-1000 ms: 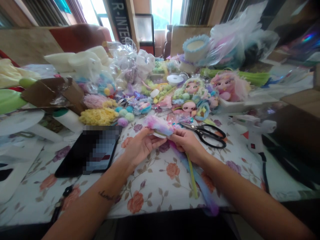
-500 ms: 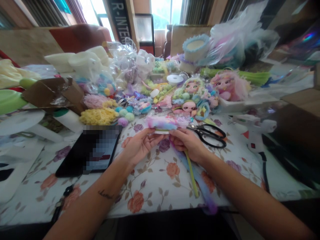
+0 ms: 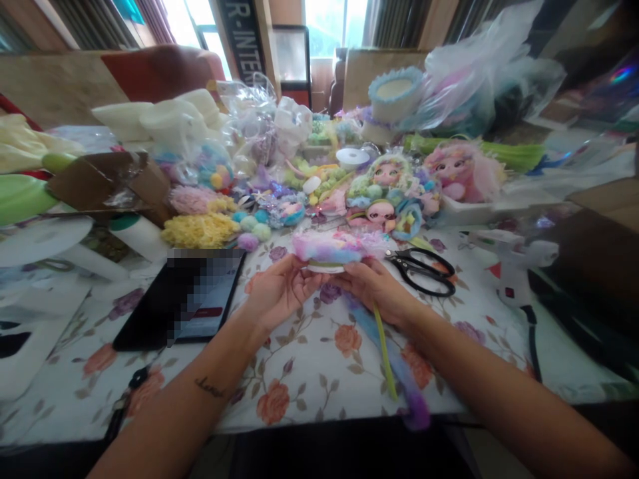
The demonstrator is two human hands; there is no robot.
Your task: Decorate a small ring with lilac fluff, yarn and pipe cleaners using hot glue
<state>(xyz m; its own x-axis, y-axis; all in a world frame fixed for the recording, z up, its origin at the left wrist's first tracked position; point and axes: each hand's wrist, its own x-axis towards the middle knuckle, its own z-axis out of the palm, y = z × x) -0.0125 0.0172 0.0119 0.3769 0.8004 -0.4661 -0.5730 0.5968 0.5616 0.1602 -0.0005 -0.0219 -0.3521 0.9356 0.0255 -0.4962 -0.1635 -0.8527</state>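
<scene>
Head view: the left hand point(image 3: 284, 289), half curled, and the right hand point(image 3: 374, 287), fingers bent, grip opposite ends of a fluffy pastel piece point(image 3: 329, 250) above the table point(image 3: 314, 386); a blue-purple strip point(image 3: 415, 409) reaches the near edge.

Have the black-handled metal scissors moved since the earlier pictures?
No. Against the orange roses printed on the white tablecloth, the scissors lie in the same place, with no visible shift either way.

Bright windows point(image 3: 337, 28) at the back, dark pleated curtains point(image 3: 398, 23) beside them, a black sign point(image 3: 244, 36) with white letters, tan boards point(image 3: 384, 72) behind a flower-patterned table point(image 3: 309, 359)
</scene>
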